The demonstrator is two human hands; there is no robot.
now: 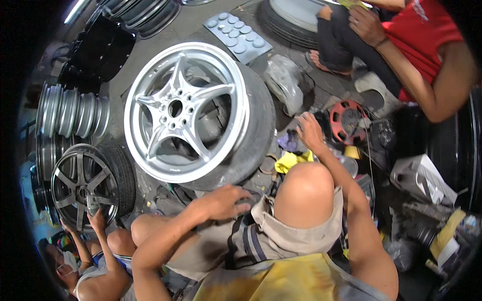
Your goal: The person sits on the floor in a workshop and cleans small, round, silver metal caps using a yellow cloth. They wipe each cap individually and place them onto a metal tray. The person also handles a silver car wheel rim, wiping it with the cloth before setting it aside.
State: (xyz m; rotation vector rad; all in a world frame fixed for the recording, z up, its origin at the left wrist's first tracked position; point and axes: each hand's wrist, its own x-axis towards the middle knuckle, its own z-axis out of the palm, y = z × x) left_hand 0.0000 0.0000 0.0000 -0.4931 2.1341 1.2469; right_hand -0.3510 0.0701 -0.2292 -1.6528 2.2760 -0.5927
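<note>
Smooth, star-spoked silver metal wheel (184,104)

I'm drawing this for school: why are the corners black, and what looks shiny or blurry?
Head view: the fisheye image is round, so its corners stay black. Same view: the big wheel and plastic bag shine, the lamp glows white; the yellow shirt looks soft, perhaps too close.
</note>
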